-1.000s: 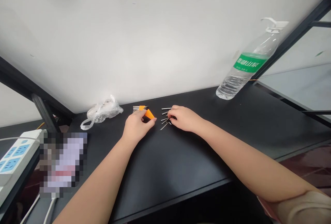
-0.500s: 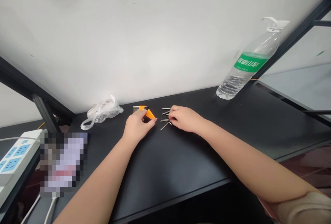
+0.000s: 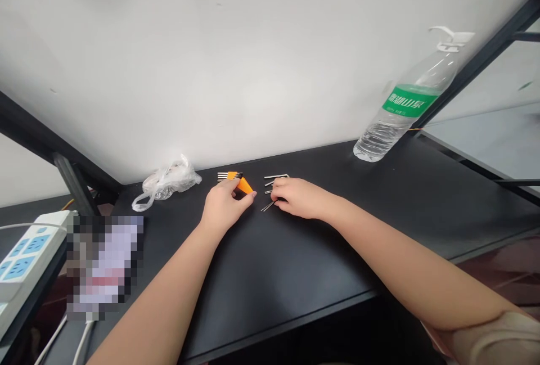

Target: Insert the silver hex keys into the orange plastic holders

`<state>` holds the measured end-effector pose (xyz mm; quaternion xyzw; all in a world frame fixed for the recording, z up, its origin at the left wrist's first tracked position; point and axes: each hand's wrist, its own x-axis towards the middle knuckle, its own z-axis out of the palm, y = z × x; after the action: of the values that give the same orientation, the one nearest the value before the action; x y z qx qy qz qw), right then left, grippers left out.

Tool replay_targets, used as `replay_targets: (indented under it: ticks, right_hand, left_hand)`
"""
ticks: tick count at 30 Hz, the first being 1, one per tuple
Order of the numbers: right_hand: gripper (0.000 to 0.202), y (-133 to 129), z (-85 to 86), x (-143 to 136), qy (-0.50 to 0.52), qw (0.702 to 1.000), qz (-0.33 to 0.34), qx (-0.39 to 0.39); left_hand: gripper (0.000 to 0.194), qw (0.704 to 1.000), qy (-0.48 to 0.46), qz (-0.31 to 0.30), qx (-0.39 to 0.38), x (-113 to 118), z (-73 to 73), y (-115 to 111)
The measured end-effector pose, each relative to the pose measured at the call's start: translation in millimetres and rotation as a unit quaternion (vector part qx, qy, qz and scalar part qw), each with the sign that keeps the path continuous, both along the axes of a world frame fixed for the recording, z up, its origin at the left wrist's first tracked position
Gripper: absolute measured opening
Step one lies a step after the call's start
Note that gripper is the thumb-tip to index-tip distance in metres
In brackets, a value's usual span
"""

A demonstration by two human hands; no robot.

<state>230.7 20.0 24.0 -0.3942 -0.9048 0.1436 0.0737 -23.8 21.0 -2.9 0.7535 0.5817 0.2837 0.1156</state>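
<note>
My left hand [image 3: 221, 203] pinches an orange hex key holder [image 3: 244, 185] on the black tabletop. Thin metal shafts [image 3: 221, 176] stick out from the holder's left side. To its right, my right hand [image 3: 297, 196] has its fingertips down among several loose silver hex keys, closed on a thin hex key [image 3: 267, 206] that slants toward me. An L-shaped hex key [image 3: 275, 176] lies just beyond those fingers, its bend showing. Other keys are partly hidden under the right hand.
At the back left lies a crumpled clear plastic bag [image 3: 169, 179]. A large water bottle [image 3: 396, 112] with a green label stands back right, by the wall. On the left are a white power strip [image 3: 31, 252] and a blurred phone-like object [image 3: 109, 264] with cables.
My right hand has shifted slightly toward me and left over the loose keys, uncovering the bend of the farthest one. The left hand and holder stay in place.
</note>
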Motion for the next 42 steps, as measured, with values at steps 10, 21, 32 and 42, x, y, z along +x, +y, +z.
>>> replay_targets:
  ticks: [10,21,32,42]
  right_hand:
    - [0.013,-6.1,13.6,-0.5,-0.084,0.996,-0.034,-0.021]
    - [0.022,8.7,3.6,-0.4,-0.105,0.991,-0.073,0.047]
    - [0.024,12.7,0.4,2.1,-0.118,0.984,-0.117,0.071]
    - [0.016,0.1,0.3,-10.2,-0.047,0.996,-0.070,0.024]
  left_hand:
    - [0.032,1.000,0.009,0.001,0.003,-0.5,-2.3,1.0]
    - [0.032,1.000,0.003,-0.005,-0.003,0.8,-1.2,0.2]
    - [0.031,1.000,0.016,-0.015,-0.005,-0.5,-1.2,0.5]
    - [0.053,0.995,0.058,-0.079,-0.023,-0.4,-1.5,-0.6]
